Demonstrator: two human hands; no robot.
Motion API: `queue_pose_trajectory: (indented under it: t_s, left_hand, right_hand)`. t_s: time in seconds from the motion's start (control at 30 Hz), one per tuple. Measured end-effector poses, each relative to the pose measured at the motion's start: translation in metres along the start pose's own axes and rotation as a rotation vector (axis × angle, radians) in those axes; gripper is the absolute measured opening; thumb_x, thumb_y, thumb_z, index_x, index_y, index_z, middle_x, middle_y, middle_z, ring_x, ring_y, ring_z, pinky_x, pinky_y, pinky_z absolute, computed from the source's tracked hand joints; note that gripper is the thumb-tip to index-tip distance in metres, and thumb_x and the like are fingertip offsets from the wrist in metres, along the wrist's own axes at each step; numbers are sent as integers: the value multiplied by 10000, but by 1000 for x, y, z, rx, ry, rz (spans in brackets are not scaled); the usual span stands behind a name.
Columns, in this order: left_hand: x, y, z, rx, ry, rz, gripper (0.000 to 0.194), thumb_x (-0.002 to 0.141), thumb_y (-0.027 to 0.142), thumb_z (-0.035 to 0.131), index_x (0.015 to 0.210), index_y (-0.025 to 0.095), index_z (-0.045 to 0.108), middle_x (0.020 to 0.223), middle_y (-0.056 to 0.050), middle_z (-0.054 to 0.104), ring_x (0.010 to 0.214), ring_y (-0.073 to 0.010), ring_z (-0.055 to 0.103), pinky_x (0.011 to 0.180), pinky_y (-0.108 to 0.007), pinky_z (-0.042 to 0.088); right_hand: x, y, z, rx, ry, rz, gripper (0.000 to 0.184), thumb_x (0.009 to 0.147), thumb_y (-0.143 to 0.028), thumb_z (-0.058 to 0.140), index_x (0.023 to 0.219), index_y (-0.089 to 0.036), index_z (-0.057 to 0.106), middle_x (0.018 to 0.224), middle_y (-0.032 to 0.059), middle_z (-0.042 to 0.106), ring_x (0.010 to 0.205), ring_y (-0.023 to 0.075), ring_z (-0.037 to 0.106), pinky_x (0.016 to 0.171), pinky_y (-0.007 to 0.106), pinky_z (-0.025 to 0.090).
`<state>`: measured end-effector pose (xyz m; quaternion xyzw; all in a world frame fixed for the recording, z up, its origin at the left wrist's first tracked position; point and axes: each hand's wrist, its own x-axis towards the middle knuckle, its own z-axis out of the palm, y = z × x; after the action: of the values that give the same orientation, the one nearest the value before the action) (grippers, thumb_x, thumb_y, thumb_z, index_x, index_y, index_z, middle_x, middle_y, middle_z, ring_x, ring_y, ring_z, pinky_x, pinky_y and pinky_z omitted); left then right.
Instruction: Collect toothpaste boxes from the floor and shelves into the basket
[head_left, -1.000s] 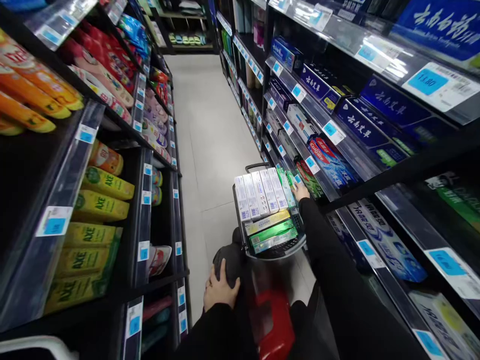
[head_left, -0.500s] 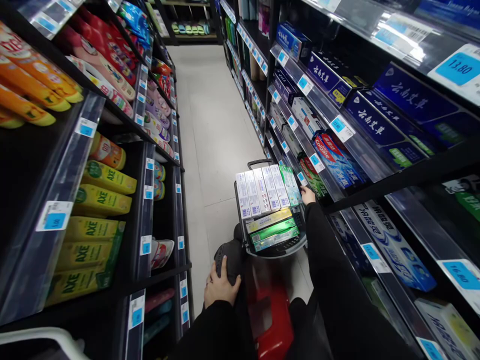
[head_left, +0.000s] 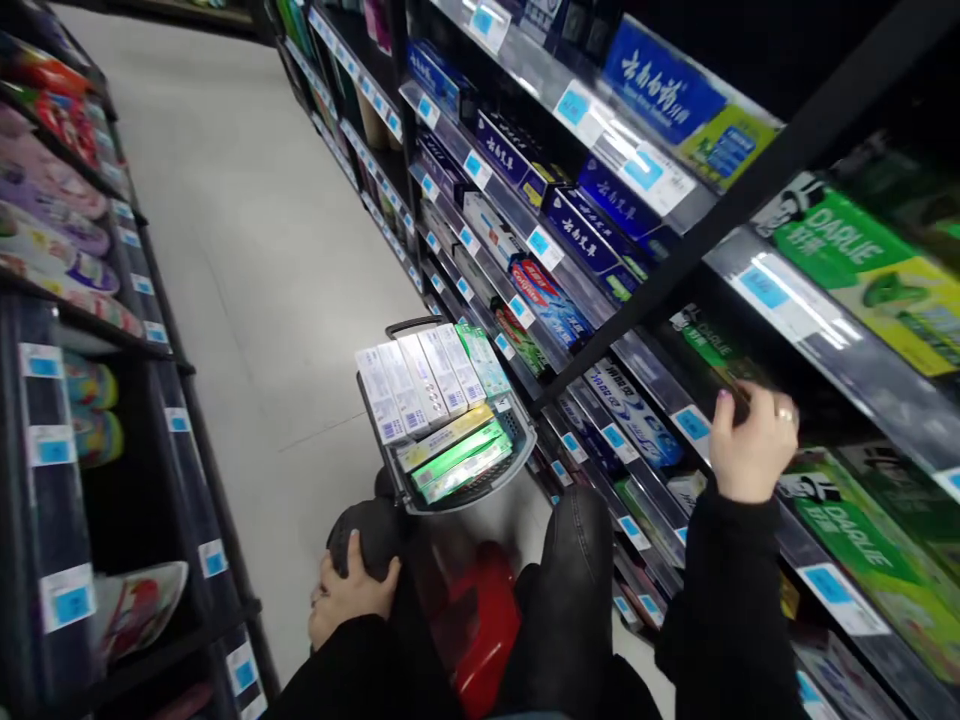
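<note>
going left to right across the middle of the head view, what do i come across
Yellow-and-blue containers → basket → blue-and-white box → right hand → lower green DARLIE box.

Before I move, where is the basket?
In the head view, the basket is just left of centre, up and right of the left hand, near the right-side shelves.

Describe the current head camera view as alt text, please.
A person's right hand is at the end of a Darlie box on a store shelf, while the left hand rests on a knee. Ahead of the knees, a basket holds white, yellow and green boxes.
</note>
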<state>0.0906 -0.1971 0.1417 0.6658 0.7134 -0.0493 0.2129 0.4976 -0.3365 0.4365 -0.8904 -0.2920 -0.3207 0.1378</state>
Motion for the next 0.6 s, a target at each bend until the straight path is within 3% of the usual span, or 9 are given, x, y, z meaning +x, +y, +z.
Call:
queue_pose_trajectory:
  t_s: [0.1,0.17,0.33,0.43,0.6]
  left_hand:
    - [0,-1,5,9,127,23,779,822,660,359,1482,250,309,1493,-150,305,1174,-418,476,936,-534,425]
    - [1,-3,7,-14,132,20,785,810,685,353,1474,269,315,1487,-148,324,1174,-421,482,923,-544,429]
    - [7,-6,6,-74,54,-9,746,823,626,390,1466,257,308,1508,-164,317,1209,-439,469,863,-559,413]
    - [5,-4,4,-82,72,13,763,818,646,390,1463,247,313,1508,-172,313,1205,-446,468,839,-570,420]
    - [-9,7,-10,-83,45,36,802,817,700,345,1462,224,315,1504,-180,295,1188,-449,463,858,-577,410]
  right_hand:
    - [40,19,5,-206,-202,125,500,881,-361,492,1252,-28,529,1148,288,564,1100,394,527,902,528,414]
    - [55,21,14,-276,-288,175,566,884,-391,486,1318,-28,471,1227,309,520,1160,419,485,903,558,397]
    - [66,29,18,-330,-359,134,528,931,-429,388,1286,-56,505,1226,271,543,1147,367,506,933,495,393]
    - [69,39,8,-290,-421,55,539,935,-459,378,1304,-86,506,1225,238,568,1117,327,536,917,424,416]
    - [67,43,-12,-153,-548,38,561,907,-545,414,1309,-172,534,1141,157,650,998,297,606,848,389,459]
